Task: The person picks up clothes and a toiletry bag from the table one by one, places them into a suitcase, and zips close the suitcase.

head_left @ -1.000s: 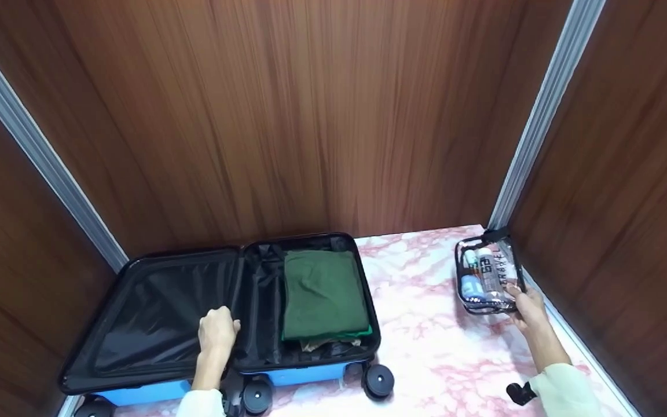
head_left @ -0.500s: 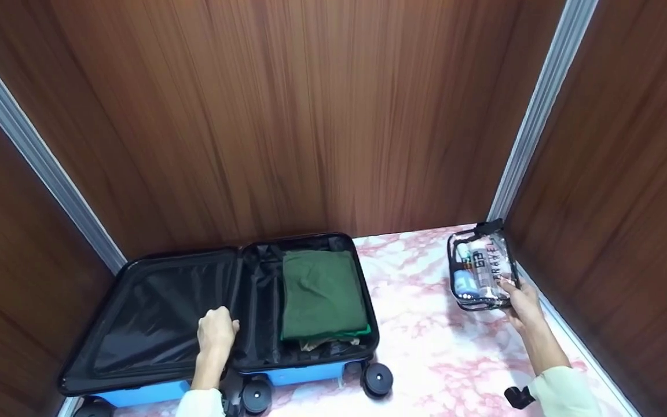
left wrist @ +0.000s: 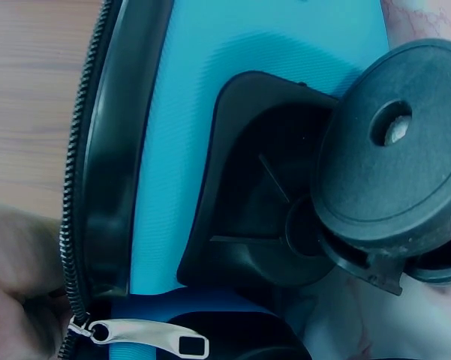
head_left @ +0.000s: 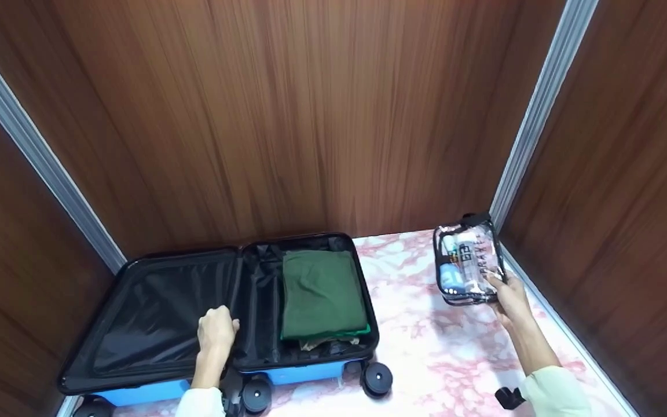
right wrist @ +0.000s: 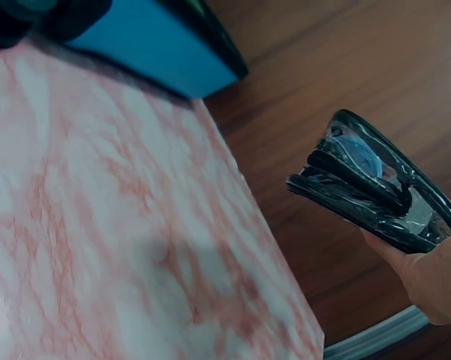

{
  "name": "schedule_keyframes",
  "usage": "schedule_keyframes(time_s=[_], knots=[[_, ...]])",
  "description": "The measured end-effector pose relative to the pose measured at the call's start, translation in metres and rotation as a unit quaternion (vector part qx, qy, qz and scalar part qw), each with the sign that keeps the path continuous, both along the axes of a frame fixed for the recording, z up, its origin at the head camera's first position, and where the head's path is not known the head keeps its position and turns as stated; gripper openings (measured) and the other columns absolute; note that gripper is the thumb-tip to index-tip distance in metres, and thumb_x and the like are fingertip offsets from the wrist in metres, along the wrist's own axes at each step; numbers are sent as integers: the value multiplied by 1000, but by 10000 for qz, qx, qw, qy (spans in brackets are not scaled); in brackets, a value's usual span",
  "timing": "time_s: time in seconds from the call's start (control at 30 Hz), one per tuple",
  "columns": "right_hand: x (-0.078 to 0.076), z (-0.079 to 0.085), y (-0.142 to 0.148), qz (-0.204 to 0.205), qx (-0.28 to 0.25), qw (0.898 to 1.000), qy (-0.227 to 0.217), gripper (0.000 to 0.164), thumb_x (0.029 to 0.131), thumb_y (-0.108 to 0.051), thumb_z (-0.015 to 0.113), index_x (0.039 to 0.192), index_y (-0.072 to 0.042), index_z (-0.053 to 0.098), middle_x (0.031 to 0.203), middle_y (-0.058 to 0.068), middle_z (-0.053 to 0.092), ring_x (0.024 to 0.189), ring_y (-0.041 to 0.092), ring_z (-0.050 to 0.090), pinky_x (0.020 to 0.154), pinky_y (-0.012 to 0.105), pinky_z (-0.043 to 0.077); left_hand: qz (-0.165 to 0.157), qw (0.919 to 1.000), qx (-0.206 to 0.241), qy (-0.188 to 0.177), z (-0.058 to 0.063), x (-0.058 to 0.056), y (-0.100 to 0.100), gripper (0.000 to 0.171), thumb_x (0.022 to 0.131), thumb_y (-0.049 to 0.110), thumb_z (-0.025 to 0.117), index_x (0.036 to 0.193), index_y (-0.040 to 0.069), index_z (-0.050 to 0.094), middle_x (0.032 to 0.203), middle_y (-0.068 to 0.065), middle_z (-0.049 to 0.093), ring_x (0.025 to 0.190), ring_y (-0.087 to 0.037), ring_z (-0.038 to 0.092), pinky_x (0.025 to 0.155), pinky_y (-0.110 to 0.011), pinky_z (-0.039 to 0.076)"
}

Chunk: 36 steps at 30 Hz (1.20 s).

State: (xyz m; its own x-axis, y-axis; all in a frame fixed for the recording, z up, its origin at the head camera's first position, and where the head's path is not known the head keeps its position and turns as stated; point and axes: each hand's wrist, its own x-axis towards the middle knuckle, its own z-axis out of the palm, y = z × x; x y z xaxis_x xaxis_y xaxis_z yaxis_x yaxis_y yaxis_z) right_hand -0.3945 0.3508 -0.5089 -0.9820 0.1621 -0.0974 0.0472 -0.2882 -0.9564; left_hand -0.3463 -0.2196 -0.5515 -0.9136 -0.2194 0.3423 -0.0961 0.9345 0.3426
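Observation:
My right hand [head_left: 512, 298] holds a clear toiletry bag [head_left: 466, 263] with black trim by its right edge, thumb on the front face. Small bottles, one with a blue part, show through its lettered plastic. In the right wrist view the bag [right wrist: 360, 184] is seen edge-on, above the surface. My left hand [head_left: 217, 330] is curled into a fist over the middle of an open blue suitcase [head_left: 307, 375], near the hinge; nothing shows in its fingers. In the left wrist view the left hand [left wrist: 19, 277] is partly seen beyond the zipper edge.
Folded green clothes [head_left: 325, 295] lie in the suitcase's right half; the black-lined left half [head_left: 154, 313] lies flat. Black wheels [head_left: 377, 380] stick out in front. The marbled pink-white surface [head_left: 414, 341] extends right of the case. Wood-grain panels [head_left: 287, 127] enclose the back and sides.
The right hand has moved left with the toiletry bag and raised it slightly, toward the suitcase. The left hand and the suitcase have stayed in place.

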Motion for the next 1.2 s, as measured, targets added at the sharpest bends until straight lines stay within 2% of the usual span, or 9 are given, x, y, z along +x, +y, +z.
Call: schedule_keyframes(time_s=[0.27,0.63,1.03,1.2], knots=[[2,7,-19,167,-6,9999,-19,17,105,-6,39,122,-8,39,84,-8,59,62,3,60,60,19,54,-7,9999,158,-43,0,0,0,15,78,5,74,73,-8,68,77,-32,69,70,-51,67,64,-56,55],[0,13,-44,303,-121,9993,171,20,104,-3,38,125,-4,37,87,-6,62,72,4,66,67,20,57,11,9998,193,-54,0,0,4,15,79,6,74,74,-7,68,78,-31,70,70,-51,67,63,-56,54],[-3,12,-73,510,-204,9980,303,32,105,-4,37,135,5,33,90,-3,64,74,6,66,69,22,58,-49,9999,90,-53,-3,-2,2,17,78,6,75,72,-8,66,75,-31,69,69,-50,67,63,-55,55],[-5,11,-87,525,-255,9978,313,29,104,-3,38,132,4,35,91,-2,63,74,7,67,69,23,58,-11,9999,112,-66,-4,-2,-1,17,78,6,75,73,-8,67,76,-32,69,70,-52,67,62,-56,55]])
